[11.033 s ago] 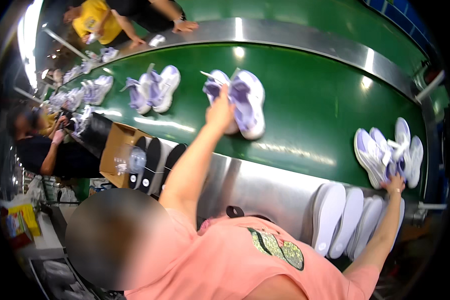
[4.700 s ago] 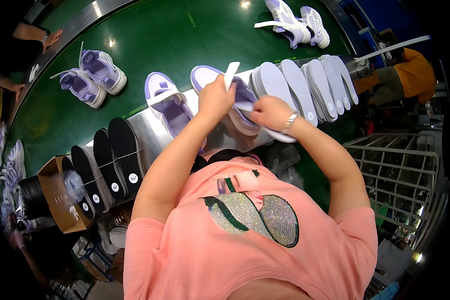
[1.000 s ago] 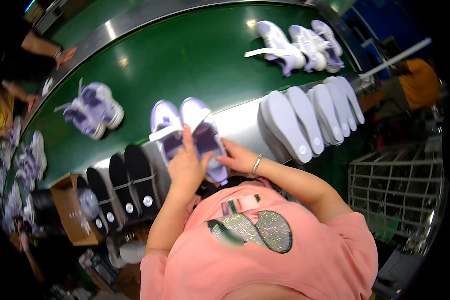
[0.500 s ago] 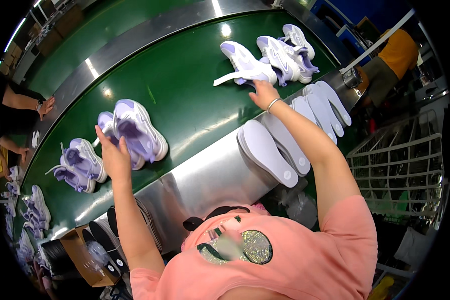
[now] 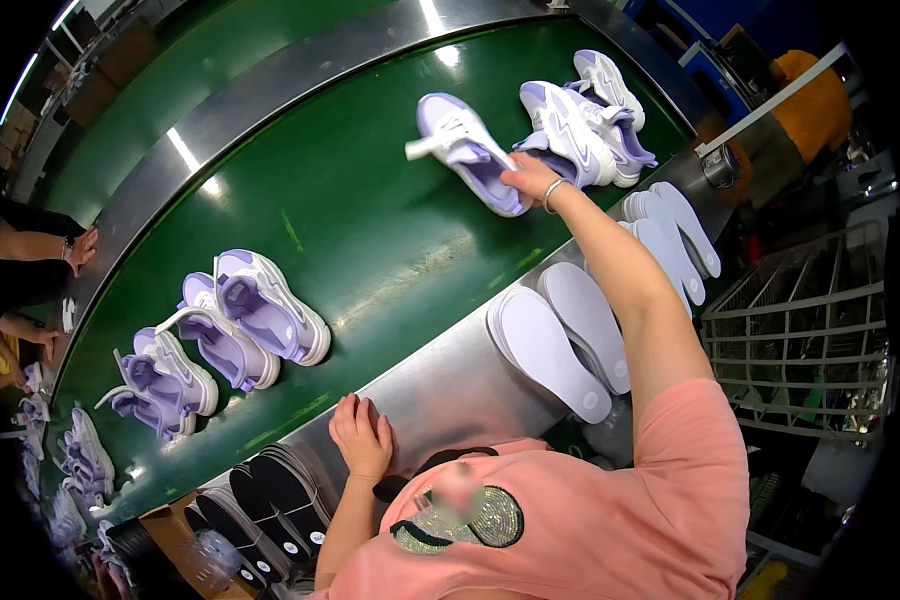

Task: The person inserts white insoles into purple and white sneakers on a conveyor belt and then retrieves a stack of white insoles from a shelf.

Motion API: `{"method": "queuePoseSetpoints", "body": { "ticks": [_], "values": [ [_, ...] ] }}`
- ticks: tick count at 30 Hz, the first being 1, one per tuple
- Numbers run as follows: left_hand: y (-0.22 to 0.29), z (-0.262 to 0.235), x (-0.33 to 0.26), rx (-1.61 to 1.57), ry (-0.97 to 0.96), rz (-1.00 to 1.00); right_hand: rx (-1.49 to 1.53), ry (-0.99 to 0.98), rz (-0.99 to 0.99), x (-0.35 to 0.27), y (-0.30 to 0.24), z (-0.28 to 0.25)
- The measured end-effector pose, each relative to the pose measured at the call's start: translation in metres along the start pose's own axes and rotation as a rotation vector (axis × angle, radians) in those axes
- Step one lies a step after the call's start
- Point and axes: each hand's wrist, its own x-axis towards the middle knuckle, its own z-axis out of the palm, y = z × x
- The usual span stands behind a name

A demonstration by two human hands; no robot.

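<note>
My right hand [image 5: 532, 182] grips a white and lavender sneaker [image 5: 467, 150] by its heel collar, over the green belt [image 5: 390, 240]. The sneaker's tongue sticks out to the left and its opening faces me. My left hand [image 5: 361, 436] lies on the metal ledge [image 5: 430, 400] close to my body, fingers loosely extended and holding nothing. Just right of the held sneaker, several matching sneakers [image 5: 568, 130] stand together. Left of centre, a second group of lavender and white sneakers [image 5: 270, 305] sits on the belt with their openings toward me.
White insoles [image 5: 545, 340] are stacked along the ledge, with more insoles [image 5: 685, 230] farther right. Bundled black insoles [image 5: 280, 490] and a cardboard box [image 5: 175, 540] are at lower left. A wire rack [image 5: 800, 330] stands at right. Another person's hands [image 5: 82, 250] rest at the far left edge.
My right hand has drawn one sneaker left and toward me, away from the right group. My left hand has left the left-hand sneakers and come back to the ledge.
</note>
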Motion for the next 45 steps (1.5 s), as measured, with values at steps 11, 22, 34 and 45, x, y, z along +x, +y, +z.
{"method": "queuePoseSetpoints", "body": {
  "ticks": [11, 22, 34, 45],
  "values": [
    [0.005, 0.001, 0.007, -0.025, 0.007, 0.0, -1.256, 0.162, 0.268, -0.014, 0.063, -0.039],
    [0.011, 0.005, 0.007, -0.037, 0.051, 0.005, -0.468, -0.115, -0.361, -0.049, 0.007, -0.019],
    [0.012, 0.01, 0.003, -0.089, 0.139, 0.024, -0.916, -0.032, -0.37, -0.076, -0.055, 0.033],
    [0.068, -0.058, 0.05, -0.747, 0.416, -0.193, -0.77, -0.188, -0.747, -0.271, -0.107, 0.093]
  ]
}}
